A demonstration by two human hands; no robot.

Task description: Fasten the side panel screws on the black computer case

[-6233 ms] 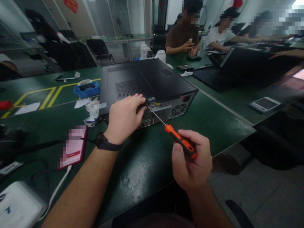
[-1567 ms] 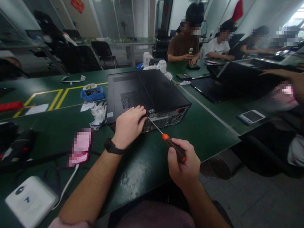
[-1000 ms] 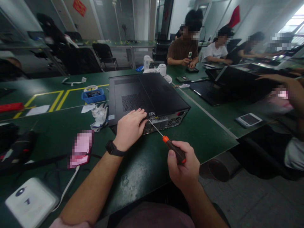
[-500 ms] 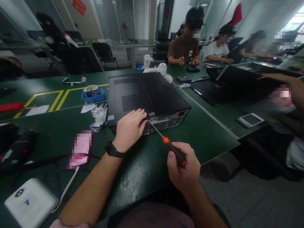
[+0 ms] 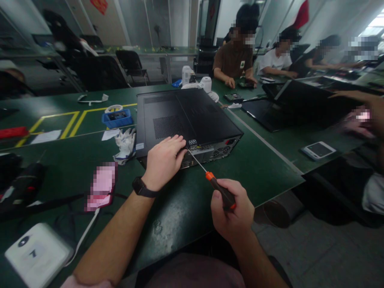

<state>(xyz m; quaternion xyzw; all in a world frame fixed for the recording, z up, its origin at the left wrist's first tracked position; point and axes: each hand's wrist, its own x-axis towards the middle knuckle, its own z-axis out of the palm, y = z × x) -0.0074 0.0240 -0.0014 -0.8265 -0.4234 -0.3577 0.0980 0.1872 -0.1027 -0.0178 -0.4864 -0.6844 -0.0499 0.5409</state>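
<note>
A black computer case (image 5: 207,114) lies flat on the green table, its rear panel facing me. My left hand (image 5: 165,160) rests on the case's near top edge, fingers stretched out and the thumb bent down over the rear panel. In my right hand (image 5: 232,208) is a screwdriver (image 5: 220,190) with a dark and orange handle, the fingers wrapped round it. Its thin shaft slants up to the left, and the tip meets the rear edge of the case beside my left thumb. What the tip touches is too small to make out.
Left of the case are work gloves (image 5: 125,146), a blue tray (image 5: 117,119) and a roll of tape (image 5: 114,109). Nearer lie a pink phone (image 5: 103,184) on a cable and a white power bank (image 5: 39,254). To the right is a white phone (image 5: 318,150). Co-workers sit beyond.
Both my hands and the screwdriver hold nearly the same place on the case. The view has shifted slightly. The co-worker in the brown shirt has lowered a hand to the table.
</note>
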